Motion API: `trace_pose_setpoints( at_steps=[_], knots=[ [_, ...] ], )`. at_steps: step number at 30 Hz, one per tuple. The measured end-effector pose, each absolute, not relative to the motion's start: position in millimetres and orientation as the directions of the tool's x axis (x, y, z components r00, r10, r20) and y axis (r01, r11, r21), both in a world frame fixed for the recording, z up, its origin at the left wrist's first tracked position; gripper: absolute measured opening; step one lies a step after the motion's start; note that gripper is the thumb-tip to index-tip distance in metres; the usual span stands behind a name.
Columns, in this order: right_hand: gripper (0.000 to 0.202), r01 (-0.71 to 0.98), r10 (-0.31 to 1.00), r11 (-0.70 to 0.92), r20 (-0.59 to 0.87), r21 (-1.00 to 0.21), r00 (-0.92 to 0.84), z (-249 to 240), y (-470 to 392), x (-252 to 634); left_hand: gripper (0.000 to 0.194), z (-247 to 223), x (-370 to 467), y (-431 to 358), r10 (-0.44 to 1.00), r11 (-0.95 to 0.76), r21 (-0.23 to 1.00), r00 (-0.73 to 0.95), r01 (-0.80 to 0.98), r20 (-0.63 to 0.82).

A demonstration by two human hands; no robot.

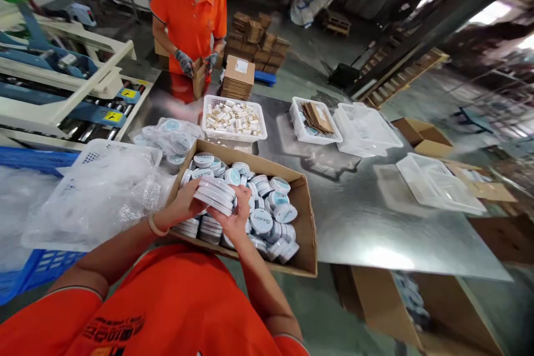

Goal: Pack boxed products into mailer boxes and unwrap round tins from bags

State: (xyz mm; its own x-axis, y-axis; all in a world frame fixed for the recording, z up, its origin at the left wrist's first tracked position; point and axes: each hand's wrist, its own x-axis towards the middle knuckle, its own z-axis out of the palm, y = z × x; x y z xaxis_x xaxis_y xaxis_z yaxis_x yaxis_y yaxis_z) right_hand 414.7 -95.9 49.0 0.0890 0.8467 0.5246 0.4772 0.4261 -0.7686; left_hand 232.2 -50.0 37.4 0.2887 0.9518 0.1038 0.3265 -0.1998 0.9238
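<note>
Both my hands hold a short stack of round white tins [216,193] over an open cardboard box [306,217]. My left hand [183,206] grips the stack's left end and my right hand [234,217] cups its right end from below. The box is full of several more round tins [267,214] with pale blue and white lids, lying flat and on edge.
A co-worker in an orange shirt [189,8] stands across the steel table [375,217] handling a small carton with gloved hands. White baskets [234,118], [314,121], empty trays [438,183], plastic bags [95,194], a blue crate [25,272] and floor cartons [425,311] surround me.
</note>
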Motion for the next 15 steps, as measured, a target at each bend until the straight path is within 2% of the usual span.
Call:
trace_pose_setpoints(
  at_steps=[2,5,9,13,15],
  knots=[
    [0.043,0.601,0.809,0.453,0.587,-0.659,0.034,37,-89,423,0.046,33,229,-47,0.952,-0.256,0.892,0.258,0.372,0.166],
    [0.037,0.728,0.795,0.483,0.592,-0.487,-0.132,29,-84,433,0.066,28,231,-48,0.958,-0.273,0.845,0.21,0.459,0.196],
    [0.04,0.883,0.867,0.375,0.444,-0.284,-0.225,39,-83,426,0.075,28,248,-58,0.955,-0.284,0.77,0.236,0.571,0.177],
    [0.019,0.97,0.935,0.226,0.299,-0.094,-0.189,52,-72,410,0.078,31,265,-62,0.932,-0.347,0.722,0.309,0.599,0.192],
    [0.022,0.975,0.938,0.214,0.291,-0.055,-0.189,54,-64,407,0.081,35,266,-55,0.927,-0.348,0.739,0.33,0.577,0.178]
  ],
)
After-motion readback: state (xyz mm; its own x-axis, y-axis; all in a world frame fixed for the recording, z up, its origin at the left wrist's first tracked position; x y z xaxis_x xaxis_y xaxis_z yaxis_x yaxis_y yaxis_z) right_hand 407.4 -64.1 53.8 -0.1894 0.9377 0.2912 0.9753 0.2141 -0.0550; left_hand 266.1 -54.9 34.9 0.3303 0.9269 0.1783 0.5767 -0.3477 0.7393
